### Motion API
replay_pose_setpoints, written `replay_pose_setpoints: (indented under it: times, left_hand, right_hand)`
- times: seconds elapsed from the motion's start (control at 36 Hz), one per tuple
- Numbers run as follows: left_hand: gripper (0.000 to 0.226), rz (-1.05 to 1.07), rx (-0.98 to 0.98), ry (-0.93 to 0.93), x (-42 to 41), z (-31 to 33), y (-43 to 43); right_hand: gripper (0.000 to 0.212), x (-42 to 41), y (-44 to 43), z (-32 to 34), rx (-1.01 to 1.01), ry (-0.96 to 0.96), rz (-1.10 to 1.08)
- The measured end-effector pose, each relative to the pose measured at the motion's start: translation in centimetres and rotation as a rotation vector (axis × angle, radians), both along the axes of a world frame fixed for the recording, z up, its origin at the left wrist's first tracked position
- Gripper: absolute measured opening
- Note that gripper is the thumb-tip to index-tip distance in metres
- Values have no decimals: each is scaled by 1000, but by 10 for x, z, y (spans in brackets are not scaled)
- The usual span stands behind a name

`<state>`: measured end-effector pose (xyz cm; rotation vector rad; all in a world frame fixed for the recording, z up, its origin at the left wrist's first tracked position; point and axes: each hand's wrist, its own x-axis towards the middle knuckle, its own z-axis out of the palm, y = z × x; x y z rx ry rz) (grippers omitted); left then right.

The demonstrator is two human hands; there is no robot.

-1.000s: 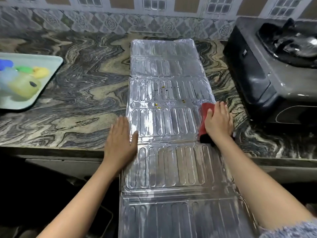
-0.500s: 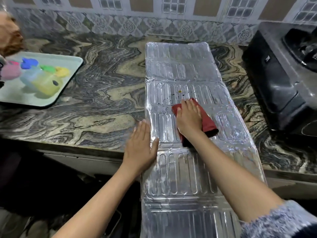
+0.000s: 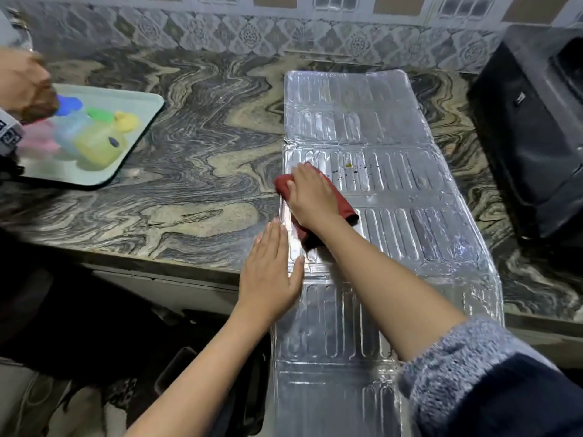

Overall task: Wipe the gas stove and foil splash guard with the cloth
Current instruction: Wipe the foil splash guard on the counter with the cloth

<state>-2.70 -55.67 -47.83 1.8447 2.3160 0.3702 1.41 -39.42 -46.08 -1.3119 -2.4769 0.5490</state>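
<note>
Views: one only, head cam, wide-angle; no 2nd view, so no shared area.
Position: above the counter's front edge, over the foil splash guard [image 3: 362, 190].
Facing: fwd and down, toward the tiled back wall [image 3: 252, 33].
Nearness: close; both forearms run up from the bottom edge.
Frame edges: tray [image 3: 148, 115] at left, gas stove [image 3: 530, 146] cut off at right.
Distortion: counter lines bow near the borders.
</note>
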Motion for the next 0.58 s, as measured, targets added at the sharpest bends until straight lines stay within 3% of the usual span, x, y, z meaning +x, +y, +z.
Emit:
replay_pose_setpoints:
  times: [0.25,0.58]
  left_hand:
    - [76,-15,-34,16,0,3,-4]
    - [61,-76,-45,71,-6,2,-20]
  right_hand:
    - [44,85,32,3,-13,11,-277]
    - [49,167,33,0,-20,-27,-591]
